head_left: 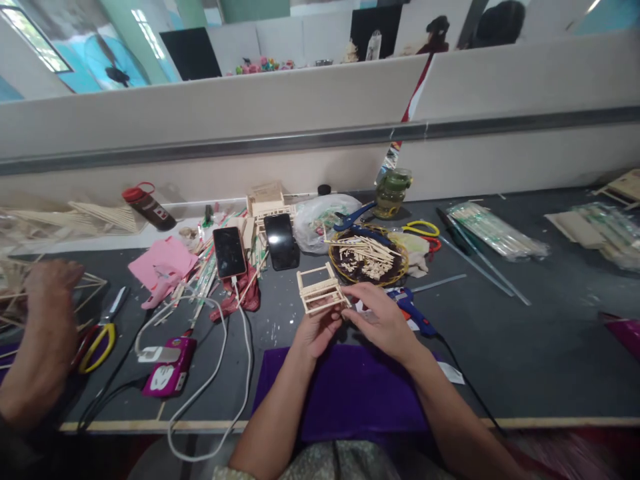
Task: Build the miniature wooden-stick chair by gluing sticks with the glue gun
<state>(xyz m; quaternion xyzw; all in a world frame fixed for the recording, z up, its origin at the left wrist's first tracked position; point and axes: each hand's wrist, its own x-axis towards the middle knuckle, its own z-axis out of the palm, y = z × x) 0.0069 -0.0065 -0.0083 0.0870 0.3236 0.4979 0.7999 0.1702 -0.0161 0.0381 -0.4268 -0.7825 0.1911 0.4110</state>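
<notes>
A small frame of pale wooden sticks [320, 289], shaped like a tiny bench, is held up between my two hands over the table. My left hand [320, 331] grips its lower edge from below, fingers partly hidden behind it. At its right side, my right hand [376, 313] pinches the end of the frame between thumb and fingers. Just beyond lies a round basket [404, 268] with a heap of short cut sticks [373, 257]. A blue glue gun [415, 312] rests to the right of my right hand. Beneath my forearms is a purple cloth [365, 393].
Two phones [230, 252] [281, 241], a pink power strip [171, 367] with white cable, and yellow-handled scissors [100, 343] lie left. A co-worker's arm [45, 333] reaches in there. Behind stand a plastic bag [315, 223] and green-lidded jar [391, 193]; packed sticks [497, 230] lie right.
</notes>
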